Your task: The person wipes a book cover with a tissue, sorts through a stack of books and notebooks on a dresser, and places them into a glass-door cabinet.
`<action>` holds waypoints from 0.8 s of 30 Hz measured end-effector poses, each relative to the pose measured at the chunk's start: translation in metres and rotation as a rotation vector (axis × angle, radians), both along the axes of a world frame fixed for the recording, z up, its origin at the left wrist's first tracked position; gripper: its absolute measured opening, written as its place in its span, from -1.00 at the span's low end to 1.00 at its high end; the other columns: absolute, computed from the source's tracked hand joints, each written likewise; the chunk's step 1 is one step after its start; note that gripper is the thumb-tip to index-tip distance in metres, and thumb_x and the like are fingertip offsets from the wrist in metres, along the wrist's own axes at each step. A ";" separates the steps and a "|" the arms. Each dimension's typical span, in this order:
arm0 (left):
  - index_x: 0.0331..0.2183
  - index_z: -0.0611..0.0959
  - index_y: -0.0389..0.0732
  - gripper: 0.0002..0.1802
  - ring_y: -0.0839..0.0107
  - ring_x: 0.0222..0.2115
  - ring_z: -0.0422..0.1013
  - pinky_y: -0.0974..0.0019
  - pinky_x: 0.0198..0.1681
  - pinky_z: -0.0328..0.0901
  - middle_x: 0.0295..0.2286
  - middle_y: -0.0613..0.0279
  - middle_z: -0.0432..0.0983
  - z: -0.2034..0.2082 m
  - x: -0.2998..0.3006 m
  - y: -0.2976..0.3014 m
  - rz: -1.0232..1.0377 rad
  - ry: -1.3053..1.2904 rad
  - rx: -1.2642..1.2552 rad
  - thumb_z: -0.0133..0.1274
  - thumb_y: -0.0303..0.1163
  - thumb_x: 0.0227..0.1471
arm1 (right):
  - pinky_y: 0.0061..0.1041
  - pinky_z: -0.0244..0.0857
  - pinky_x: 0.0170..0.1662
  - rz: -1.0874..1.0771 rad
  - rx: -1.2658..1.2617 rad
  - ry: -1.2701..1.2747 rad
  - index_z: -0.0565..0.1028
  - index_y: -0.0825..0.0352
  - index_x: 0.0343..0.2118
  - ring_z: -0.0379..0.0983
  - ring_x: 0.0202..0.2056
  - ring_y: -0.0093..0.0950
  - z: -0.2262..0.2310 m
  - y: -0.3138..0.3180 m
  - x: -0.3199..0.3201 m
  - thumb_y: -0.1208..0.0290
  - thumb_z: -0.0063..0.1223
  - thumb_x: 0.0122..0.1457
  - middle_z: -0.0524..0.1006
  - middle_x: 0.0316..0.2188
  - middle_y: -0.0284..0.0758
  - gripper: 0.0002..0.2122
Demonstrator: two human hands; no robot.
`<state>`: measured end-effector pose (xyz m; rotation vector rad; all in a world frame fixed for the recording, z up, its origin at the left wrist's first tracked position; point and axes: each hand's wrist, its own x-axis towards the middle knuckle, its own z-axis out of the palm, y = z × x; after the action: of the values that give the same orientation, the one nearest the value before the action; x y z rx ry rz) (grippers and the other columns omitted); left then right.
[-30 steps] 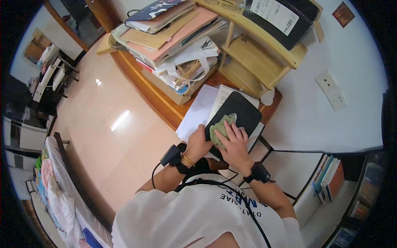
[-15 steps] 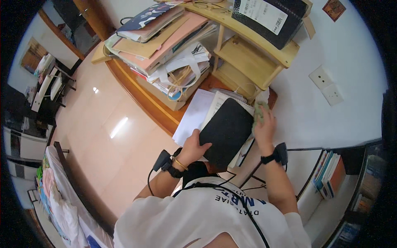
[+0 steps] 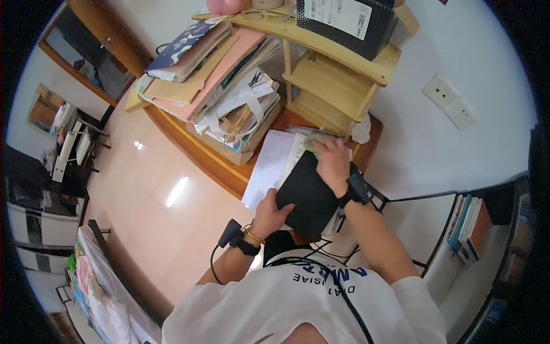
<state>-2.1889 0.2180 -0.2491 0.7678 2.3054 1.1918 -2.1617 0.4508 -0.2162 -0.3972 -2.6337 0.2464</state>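
A black notebook, flat with rounded corners, lies over a spiral-bound pad and white paper sheets at the front of the wooden desk. My left hand grips its near left edge, thumb on top and the other fingers hidden below. Pressed under the fingers of my right hand is a crumpled pale green cloth, at the far edge of the notebook. Part of the cloth is covered by the fingers. Both wrists wear black strapped devices.
Behind stands a small wooden shelf with a black box on top. Stacked books and folders rise at the far left of the desk. Crumpled white tissue sits by the wall. A bookshelf is at the right.
My right hand has moved left with the cloth, from the notebook's right side to its far edge. My left hand keeps its grip. The view has shifted slightly.
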 end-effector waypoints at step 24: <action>-0.32 0.38 -0.34 -0.49 -0.07 -0.48 0.46 0.05 -0.44 0.31 -0.56 -0.10 0.46 -0.003 0.004 0.011 -0.061 0.052 -0.064 0.26 -0.17 -0.11 | -0.11 0.26 -0.09 -0.468 -0.215 0.106 0.51 0.22 -0.12 0.33 -0.18 -0.06 -0.021 0.049 0.096 0.61 -0.05 -0.05 0.43 -0.05 -0.18 -0.62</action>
<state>-2.1852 0.2292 -0.2519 0.8487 2.3327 1.0780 -2.0659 0.4997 -0.2370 -1.0214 -2.3340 0.3817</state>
